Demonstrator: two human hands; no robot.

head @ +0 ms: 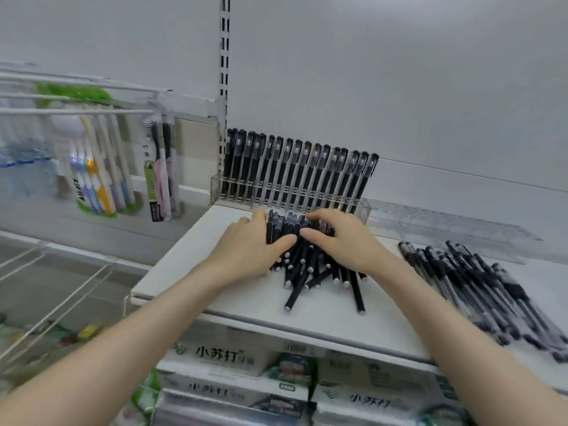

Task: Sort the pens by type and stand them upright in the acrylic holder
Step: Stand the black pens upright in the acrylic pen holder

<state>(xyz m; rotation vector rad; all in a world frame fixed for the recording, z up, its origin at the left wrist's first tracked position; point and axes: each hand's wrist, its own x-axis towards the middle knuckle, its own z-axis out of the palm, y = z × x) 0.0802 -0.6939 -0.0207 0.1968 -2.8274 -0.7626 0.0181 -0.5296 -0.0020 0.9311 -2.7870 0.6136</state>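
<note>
A loose heap of matte black pens (310,265) lies on the white shelf (233,290) in front of a clear acrylic holder (358,207). A row of black pens (295,173) stands upright in the holder's back slots, leaning right. My left hand (246,250) presses on the heap's left side, fingers curled around several pens. My right hand (341,238) rests on the heap's top right, fingers over the pen caps. A second pile of clear-barrelled black pens (479,287) lies flat at the right.
Packaged toothbrushes (101,167) hang on wire hooks at the left. Boxed toothpaste (233,358) fills the shelf below. A slotted upright rail (224,66) runs up the back wall. Wire racks (46,287) stand at the lower left.
</note>
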